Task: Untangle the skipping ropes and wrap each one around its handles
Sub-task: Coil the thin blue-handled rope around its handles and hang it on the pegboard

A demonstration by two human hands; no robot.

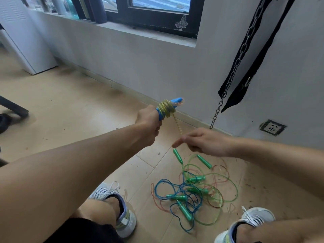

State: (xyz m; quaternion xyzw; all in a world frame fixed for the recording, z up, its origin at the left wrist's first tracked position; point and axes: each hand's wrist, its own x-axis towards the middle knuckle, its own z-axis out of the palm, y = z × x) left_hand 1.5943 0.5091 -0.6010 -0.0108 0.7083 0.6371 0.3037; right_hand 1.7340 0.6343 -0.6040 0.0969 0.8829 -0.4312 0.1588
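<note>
Left hand (149, 122): yours, raised in front of you, fingers clamped round the blue handles (171, 106), which point up and to the right.
Yellow rope (166, 108): coiled in tight turns round the blue handles just above your fist; its loose tail hangs down towards your right hand.
Right hand (206, 142): yours, held lower and to the right; forefinger stretched out to the left, the other fingers curled under. Whether it pinches the rope tail you cannot tell, since the tail blurs out just above the thumb.
Tangle on the floor (194, 190): green, blue and pale red ropes looped through one another, lying between your two shoes.
Green handles (204, 161): several, scattered in and around the tangle; two lie at its far edge, just below your right hand.
Shoes (121, 213): white trainers, one either side of the tangle.
Chain (233, 71): hangs by the wall with a black strap.
Wall socket (272, 127): low on the wall, right.
Writing: no legible brand or label on any item.
</note>
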